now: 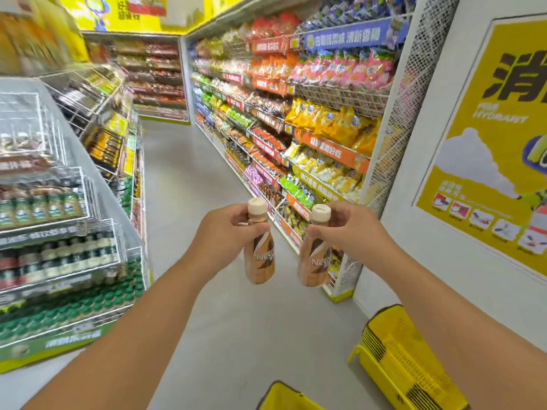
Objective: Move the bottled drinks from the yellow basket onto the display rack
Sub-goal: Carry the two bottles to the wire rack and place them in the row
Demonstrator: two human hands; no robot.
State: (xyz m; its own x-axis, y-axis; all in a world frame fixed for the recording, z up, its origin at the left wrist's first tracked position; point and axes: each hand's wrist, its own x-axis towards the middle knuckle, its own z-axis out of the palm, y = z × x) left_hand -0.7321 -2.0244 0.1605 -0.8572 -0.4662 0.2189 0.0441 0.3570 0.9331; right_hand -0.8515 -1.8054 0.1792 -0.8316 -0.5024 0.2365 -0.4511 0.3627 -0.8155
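Left hand and right hand each have fingers clamped round the neck of a tan plastic bottle, left bottle and right bottle, held mid-air over the aisle floor. Cream ribbed caps; brown labels read "NESC…", rest cut off. Yellow perforated plastic basket stack lower right; wire display rack on the left.

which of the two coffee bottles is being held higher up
The bottle in the left hand: its cap sits slightly higher than that of the bottle in the right hand.

left hand grips coffee bottle | right hand grips second bottle | yellow basket on floor
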